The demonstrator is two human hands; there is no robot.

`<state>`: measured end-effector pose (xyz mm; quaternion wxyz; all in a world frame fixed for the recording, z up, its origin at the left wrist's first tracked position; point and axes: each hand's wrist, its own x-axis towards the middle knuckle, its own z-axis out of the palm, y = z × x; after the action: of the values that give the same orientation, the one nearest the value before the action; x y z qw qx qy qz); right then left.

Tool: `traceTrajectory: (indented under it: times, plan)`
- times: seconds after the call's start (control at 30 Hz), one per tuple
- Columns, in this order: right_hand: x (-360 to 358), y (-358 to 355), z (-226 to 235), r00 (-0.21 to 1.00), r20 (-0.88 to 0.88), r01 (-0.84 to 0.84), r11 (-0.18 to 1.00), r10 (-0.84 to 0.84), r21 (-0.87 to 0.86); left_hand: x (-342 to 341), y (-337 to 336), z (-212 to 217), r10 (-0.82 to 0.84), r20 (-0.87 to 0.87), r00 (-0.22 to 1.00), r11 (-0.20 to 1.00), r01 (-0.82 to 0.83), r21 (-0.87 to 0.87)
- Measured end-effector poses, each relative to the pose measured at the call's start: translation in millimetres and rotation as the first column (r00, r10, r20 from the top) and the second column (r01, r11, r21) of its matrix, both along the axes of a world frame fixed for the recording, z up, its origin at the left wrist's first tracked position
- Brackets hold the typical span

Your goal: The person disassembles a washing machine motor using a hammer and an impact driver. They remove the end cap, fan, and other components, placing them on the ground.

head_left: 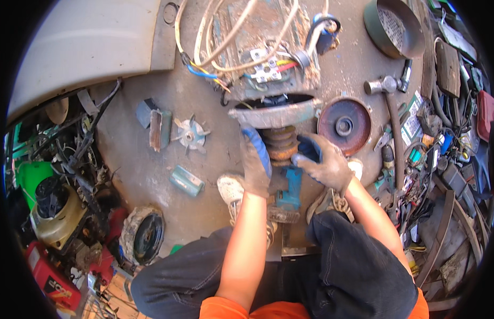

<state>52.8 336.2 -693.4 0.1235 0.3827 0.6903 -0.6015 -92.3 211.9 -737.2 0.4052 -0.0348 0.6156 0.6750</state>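
Note:
A worn electric motor (241, 48) lies on the ground in front of me, its terminal block (267, 68) and coloured wires exposed. At its near end, a round metal end cover (279, 115) stands apart from the body along one edge, with a dark gap between them. A rusty grooved pulley (281, 142) projects from the cover toward me. My left hand (255, 162), in a grey and blue glove, has its fingers stretched along the pulley's left side, up to the cover's rim. My gloved right hand (326, 162) is at the pulley's right side, fingers and thumb apart.
A teal power tool (289, 191) lies between my shoes. Left are a metal fan (190, 134) and a blue-green curved piece (187, 181). Right are a reddish round cover (345, 126), a hammer (390, 106) and a green round pan (393, 29). Scrap piles flank both sides.

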Motion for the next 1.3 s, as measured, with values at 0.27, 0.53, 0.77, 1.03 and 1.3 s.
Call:
traceTrajectory:
  times: [0.27,0.53,0.77,1.03,1.3]
  plan:
    - [-7.8,4.6,-2.7,0.998,0.048,-0.039,0.999,0.041,-0.038,1.3,-2.9,19.6,-0.099,-0.088,0.991,0.990,0.089,-0.107]
    - [-13.0,16.2,-9.5,0.992,-0.035,-0.123,0.992,0.122,-0.018,-2.4,-2.1,32.5,-0.071,-0.316,0.946,0.981,0.009,-0.193]
    - [-17.2,23.2,-4.5,0.991,-0.026,-0.135,0.990,0.134,-0.049,-18.2,-16.6,-3.0,0.040,0.008,0.999,0.999,-0.040,0.031]
    - [-4.4,14.8,-20.2,0.983,-0.041,-0.180,0.984,0.180,0.021,13.3,-53.2,-69.7,0.138,0.043,0.989,0.990,-0.138,-0.004]
    - [-29.5,21.9,-64.6,0.787,-0.384,0.315,0.849,-0.484,-0.425,-25.5,0.0,-8.5,0.000,0.093,0.996,0.989,-0.014,0.147]
